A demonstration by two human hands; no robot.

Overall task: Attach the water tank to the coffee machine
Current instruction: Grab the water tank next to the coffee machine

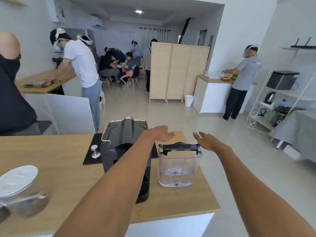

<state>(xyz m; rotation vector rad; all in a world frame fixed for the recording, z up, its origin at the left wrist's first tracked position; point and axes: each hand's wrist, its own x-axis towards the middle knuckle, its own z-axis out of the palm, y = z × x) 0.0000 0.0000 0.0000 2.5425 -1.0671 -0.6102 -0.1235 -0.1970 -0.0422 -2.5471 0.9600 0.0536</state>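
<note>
A clear plastic water tank with a black lid stands upright on the wooden counter, just right of the black coffee machine. Tank and machine are apart. My left hand hovers above and behind the tank's left side, fingers spread, holding nothing. My right hand is open at the tank's upper right, its fingertips close to the lid's right end. My left forearm crosses over the machine and hides part of it.
A metal tamper stands on a black mat left of the machine. A white plate and a metal portafilter lie at the counter's near left. The counter edge runs just right of the tank. Several people work in the room behind.
</note>
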